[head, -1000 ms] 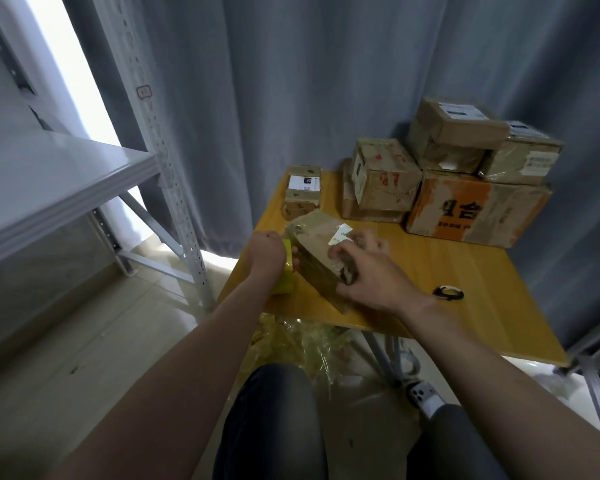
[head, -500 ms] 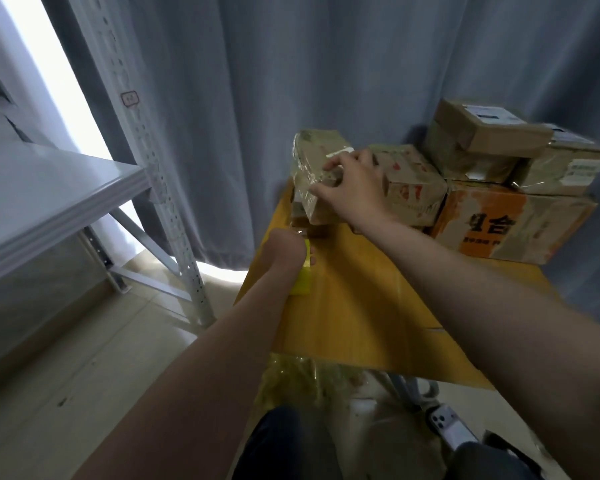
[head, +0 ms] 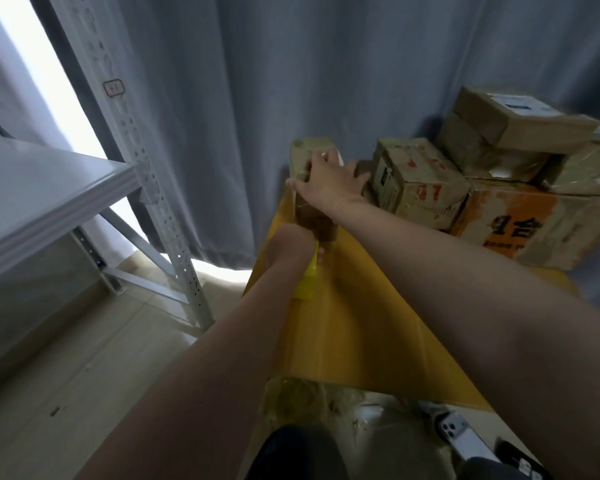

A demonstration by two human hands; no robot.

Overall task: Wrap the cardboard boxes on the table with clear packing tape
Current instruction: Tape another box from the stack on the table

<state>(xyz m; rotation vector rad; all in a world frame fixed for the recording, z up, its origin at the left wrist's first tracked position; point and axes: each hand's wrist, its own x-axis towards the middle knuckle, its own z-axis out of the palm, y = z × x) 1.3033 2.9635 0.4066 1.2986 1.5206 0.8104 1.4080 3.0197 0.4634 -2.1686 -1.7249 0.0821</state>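
My right hand grips a small tape-wrapped cardboard box at the far left of the yellow table; it sits atop another small box near the curtain. My left hand is closed around a yellow tape dispenser just in front of that lower box, low over the table's left edge. More cardboard boxes stand at the back right: a medium one with red marks, a large orange-printed one, and one with a white label on top.
A grey metal shelf with a perforated upright stands left of the table. A grey curtain hangs behind. Crumpled clear plastic lies below the table's near edge, a phone on the floor at right.
My right hand carried the wrapped box from the table's front up and away to the far left corner, onto another small box. My left hand stayed with the yellow dispenser and followed slightly forward.
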